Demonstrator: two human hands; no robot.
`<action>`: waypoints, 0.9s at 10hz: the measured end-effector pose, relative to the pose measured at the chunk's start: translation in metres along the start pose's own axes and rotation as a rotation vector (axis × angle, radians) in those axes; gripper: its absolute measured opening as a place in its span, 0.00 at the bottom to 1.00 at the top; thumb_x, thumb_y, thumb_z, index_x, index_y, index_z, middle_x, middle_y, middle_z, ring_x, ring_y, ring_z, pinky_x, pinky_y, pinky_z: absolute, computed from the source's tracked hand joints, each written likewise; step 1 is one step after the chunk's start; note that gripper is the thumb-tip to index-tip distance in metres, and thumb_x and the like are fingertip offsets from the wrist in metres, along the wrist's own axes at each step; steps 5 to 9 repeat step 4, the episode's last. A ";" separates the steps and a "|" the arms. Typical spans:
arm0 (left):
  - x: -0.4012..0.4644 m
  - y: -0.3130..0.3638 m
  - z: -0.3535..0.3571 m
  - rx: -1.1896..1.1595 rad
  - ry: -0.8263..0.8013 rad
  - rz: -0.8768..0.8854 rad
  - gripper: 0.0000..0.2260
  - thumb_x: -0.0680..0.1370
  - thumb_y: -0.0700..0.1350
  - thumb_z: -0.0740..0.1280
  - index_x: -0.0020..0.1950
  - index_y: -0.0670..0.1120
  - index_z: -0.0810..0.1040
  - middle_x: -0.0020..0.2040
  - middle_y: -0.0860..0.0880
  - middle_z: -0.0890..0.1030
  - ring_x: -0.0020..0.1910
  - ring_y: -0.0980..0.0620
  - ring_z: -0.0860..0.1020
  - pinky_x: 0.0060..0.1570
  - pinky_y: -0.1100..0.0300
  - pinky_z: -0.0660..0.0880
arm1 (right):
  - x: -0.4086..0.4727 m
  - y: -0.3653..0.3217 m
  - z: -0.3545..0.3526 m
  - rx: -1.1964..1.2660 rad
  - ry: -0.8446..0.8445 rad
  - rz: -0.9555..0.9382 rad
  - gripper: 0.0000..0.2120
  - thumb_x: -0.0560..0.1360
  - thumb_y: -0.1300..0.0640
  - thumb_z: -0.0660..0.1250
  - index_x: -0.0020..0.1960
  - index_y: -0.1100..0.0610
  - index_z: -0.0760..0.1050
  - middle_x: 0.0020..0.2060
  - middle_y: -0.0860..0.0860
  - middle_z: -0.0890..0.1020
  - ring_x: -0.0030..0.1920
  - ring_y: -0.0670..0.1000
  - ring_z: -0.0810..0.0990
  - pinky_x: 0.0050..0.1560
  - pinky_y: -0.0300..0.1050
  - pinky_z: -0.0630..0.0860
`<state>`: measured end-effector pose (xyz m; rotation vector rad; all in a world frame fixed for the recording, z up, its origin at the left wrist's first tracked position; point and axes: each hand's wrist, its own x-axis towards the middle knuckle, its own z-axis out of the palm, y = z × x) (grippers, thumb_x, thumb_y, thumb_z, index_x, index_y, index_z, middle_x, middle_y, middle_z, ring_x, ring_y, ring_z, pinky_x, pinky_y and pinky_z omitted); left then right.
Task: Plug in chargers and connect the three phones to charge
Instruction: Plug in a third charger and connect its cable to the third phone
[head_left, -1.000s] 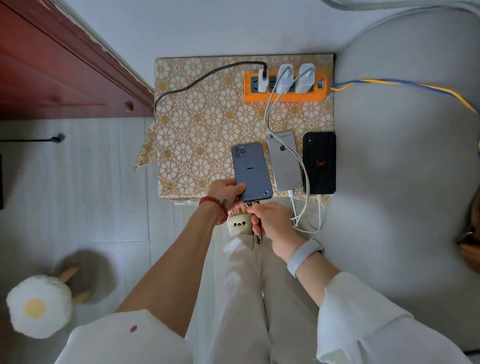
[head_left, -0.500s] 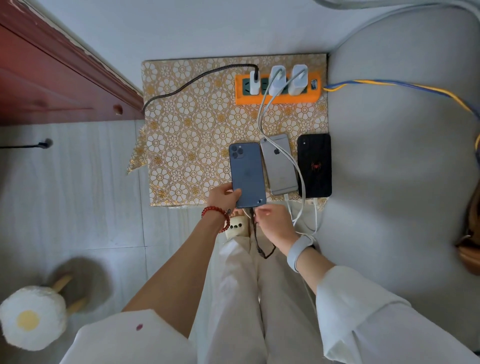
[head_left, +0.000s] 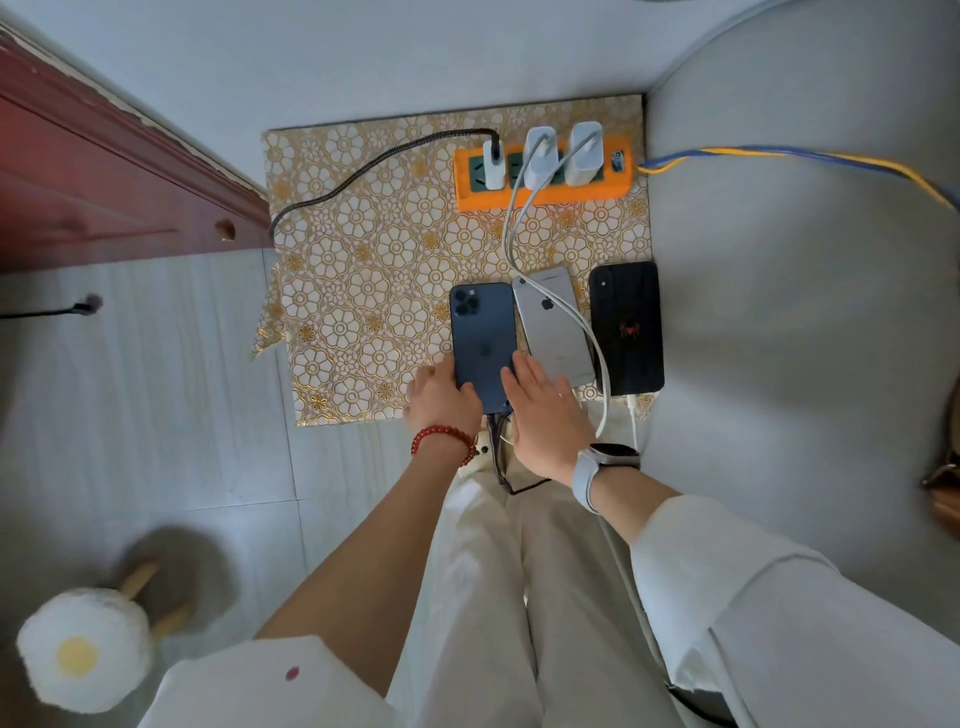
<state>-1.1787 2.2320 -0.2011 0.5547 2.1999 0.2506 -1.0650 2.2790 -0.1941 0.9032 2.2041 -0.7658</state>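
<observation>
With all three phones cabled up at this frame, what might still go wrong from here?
1. The blue phone lies at the table's near edge, its dark cable hanging over the person's legs; a snag might drag it off.
2. White cables cross the silver phone, so moving it may tug a plug.
3. The left hand and right hand rest on the phone; lifting carelessly may shift it.

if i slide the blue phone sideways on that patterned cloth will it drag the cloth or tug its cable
The blue phone is a flat slab lying camera-side up, so it should slide rather than tip. The patterned cloth looks thin, with a curled corner, so it may bunch. The black braided cable shows slack on the cloth and probably won't pull taut.
</observation>
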 end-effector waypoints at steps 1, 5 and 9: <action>0.003 0.000 -0.006 0.159 -0.018 0.062 0.15 0.75 0.43 0.59 0.61 0.43 0.70 0.61 0.41 0.69 0.60 0.42 0.67 0.61 0.45 0.68 | 0.000 0.003 0.000 -0.012 0.015 0.010 0.28 0.79 0.58 0.50 0.74 0.56 0.42 0.76 0.52 0.42 0.75 0.51 0.40 0.74 0.58 0.44; -0.007 0.009 -0.033 0.512 -0.062 0.245 0.22 0.75 0.45 0.60 0.68 0.45 0.60 0.64 0.43 0.67 0.61 0.42 0.67 0.58 0.48 0.68 | -0.008 -0.004 -0.048 0.151 0.006 0.054 0.23 0.78 0.59 0.53 0.72 0.55 0.54 0.74 0.54 0.57 0.73 0.57 0.56 0.71 0.58 0.59; -0.007 0.009 -0.033 0.512 -0.062 0.245 0.22 0.75 0.45 0.60 0.68 0.45 0.60 0.64 0.43 0.67 0.61 0.42 0.67 0.58 0.48 0.68 | -0.008 -0.004 -0.048 0.151 0.006 0.054 0.23 0.78 0.59 0.53 0.72 0.55 0.54 0.74 0.54 0.57 0.73 0.57 0.56 0.71 0.58 0.59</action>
